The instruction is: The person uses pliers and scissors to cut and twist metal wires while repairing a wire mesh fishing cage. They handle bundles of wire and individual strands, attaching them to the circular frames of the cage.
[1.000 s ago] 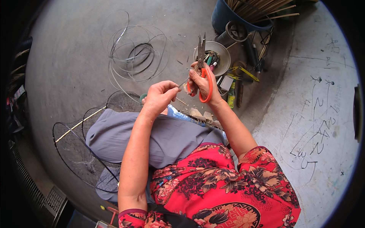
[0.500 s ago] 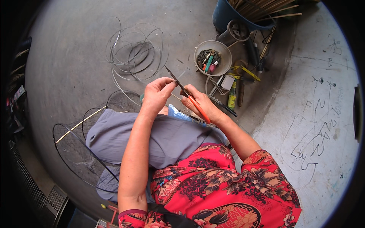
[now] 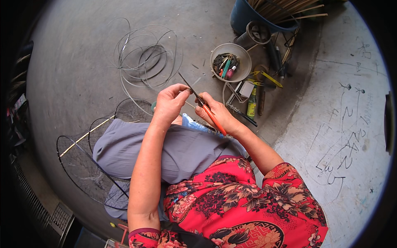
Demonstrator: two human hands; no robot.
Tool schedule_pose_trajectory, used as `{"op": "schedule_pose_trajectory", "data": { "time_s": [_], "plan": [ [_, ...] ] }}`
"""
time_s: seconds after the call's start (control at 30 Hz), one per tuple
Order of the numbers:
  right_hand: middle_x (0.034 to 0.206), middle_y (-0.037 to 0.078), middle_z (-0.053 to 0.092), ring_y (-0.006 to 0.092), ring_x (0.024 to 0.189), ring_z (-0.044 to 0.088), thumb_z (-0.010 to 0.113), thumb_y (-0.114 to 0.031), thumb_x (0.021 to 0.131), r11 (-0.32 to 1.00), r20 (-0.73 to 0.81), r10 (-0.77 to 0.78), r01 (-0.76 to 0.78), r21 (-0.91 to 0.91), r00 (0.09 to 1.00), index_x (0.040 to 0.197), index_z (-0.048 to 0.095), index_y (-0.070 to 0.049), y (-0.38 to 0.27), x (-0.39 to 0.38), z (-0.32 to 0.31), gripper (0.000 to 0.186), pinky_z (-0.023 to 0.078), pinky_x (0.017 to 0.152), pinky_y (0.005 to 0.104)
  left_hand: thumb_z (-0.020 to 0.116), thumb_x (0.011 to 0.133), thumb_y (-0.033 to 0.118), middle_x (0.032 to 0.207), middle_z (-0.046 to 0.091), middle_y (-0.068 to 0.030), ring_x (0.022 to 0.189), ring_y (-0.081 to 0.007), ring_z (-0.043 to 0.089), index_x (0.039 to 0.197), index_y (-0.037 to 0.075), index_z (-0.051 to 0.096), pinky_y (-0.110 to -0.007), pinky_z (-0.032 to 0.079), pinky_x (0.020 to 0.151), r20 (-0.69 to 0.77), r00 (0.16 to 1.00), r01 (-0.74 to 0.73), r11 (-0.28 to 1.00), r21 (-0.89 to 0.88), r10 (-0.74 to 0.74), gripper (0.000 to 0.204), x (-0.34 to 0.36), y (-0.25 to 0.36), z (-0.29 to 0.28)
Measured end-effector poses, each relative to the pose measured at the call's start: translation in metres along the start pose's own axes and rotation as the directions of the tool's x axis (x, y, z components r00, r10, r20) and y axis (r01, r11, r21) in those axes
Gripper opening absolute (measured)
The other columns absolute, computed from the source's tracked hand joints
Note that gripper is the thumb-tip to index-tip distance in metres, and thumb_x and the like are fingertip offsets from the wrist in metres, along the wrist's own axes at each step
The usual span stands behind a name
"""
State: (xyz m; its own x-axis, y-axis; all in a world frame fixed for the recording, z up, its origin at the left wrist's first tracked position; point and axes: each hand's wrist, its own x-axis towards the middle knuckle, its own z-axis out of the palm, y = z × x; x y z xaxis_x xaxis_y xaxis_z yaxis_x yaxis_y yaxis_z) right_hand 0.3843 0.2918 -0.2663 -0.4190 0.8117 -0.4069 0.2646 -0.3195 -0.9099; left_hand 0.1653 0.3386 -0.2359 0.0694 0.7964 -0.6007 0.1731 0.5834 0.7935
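My right hand [image 3: 219, 112] is wrapped round a pair of orange-handled pliers [image 3: 214, 118], its thumb lying along the near side of the handles. From their head a long, narrow dark part slants up and left past my left fingertips; whether it is the jaws or a separate strip I cannot tell. Close beside it, my left hand [image 3: 170, 102] is closed in a pinch, thumb against fingers. What sits in that pinch is too small to make out. Both hands are held above my lap, over grey trousers [image 3: 165, 144] and a blue-and-white cloth [image 3: 194, 124].
Loose coils of thin wire [image 3: 124, 68] lie on the concrete floor ahead. A round bowl [image 3: 244, 51] holds dark strips and small tools. Near it are a green bottle [image 3: 252, 106] and a blue bucket [image 3: 240, 18] of sticks. A hooped net [image 3: 84, 165] rests at my left.
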Motion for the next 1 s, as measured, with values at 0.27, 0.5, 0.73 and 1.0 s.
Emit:
{"op": "schedule_pose_trajectory", "data": {
  "time_s": [0.27, 0.5, 0.73, 1.0],
  "plan": [
    [0.091, 0.009, 0.064, 0.0157, 0.086, 0.059, 0.069, -0.054, 0.112, 0.997, -0.031, 0.059, -0.057, 0.057, 0.998, 0.125, 0.061, -0.005, 0.001, -0.003, 0.002, 0.051, 0.054, 0.082, 0.0359, 0.075, 0.104, 0.013, 0.088, 0.074, 0.0051, 0.073, -0.0025, 0.055, 0.114, 0.002, 0.083, -0.024, 0.045, 0.065, 0.035, 0.999, 0.035, 0.998, -0.043, -0.033, 0.017, 0.001, 0.0, -0.001],
    [0.082, 0.008, 0.06, 0.0141, 0.078, 0.055, 0.074, -0.051, 0.11, 0.995, -0.107, 0.086, -0.081, 0.054, 0.991, 0.118, 0.064, -0.004, 0.022, -0.014, 0.018, 0.049, 0.051, 0.073, 0.0353, 0.075, 0.104, 0.013, 0.082, 0.068, 0.0067, 0.07, -0.0028, 0.051, 0.111, 0.0, 0.083, -0.025, 0.041, 0.061, 0.059, 0.993, 0.095, 0.994, 0.054, -0.098, 0.017, 0.002, -0.009, 0.001],
    [0.077, 0.003, 0.059, 0.0094, 0.07, 0.052, 0.076, -0.043, 0.11, 0.99, -0.234, 0.063, -0.031, 0.136, 0.97, 0.118, 0.065, -0.005, 0.017, -0.008, 0.021, 0.041, 0.047, 0.063, 0.031, 0.075, 0.103, 0.016, 0.08, 0.069, 0.004, 0.069, -0.0041, 0.053, 0.108, -0.001, 0.08, -0.026, 0.042, 0.06, 0.082, 0.992, 0.084, 0.985, 0.153, -0.097, 0.018, -0.001, -0.012, 0.004],
    [0.08, 0.001, 0.061, 0.0095, 0.055, 0.056, 0.072, -0.01, 0.105, 0.837, -0.231, 0.097, 0.046, 0.546, 0.968, 0.131, 0.056, -0.003, -0.002, 0.034, 0.005, 0.031, 0.045, 0.045, 0.0283, 0.071, 0.107, 0.016, 0.08, 0.068, 0.0002, 0.062, -0.0048, 0.051, 0.104, 0.004, 0.07, -0.024, 0.037, 0.055, 0.241, 0.934, 0.245, 0.965, 0.096, -0.262, 0.012, -0.008, 0.007, 0.008]
  ]
}}
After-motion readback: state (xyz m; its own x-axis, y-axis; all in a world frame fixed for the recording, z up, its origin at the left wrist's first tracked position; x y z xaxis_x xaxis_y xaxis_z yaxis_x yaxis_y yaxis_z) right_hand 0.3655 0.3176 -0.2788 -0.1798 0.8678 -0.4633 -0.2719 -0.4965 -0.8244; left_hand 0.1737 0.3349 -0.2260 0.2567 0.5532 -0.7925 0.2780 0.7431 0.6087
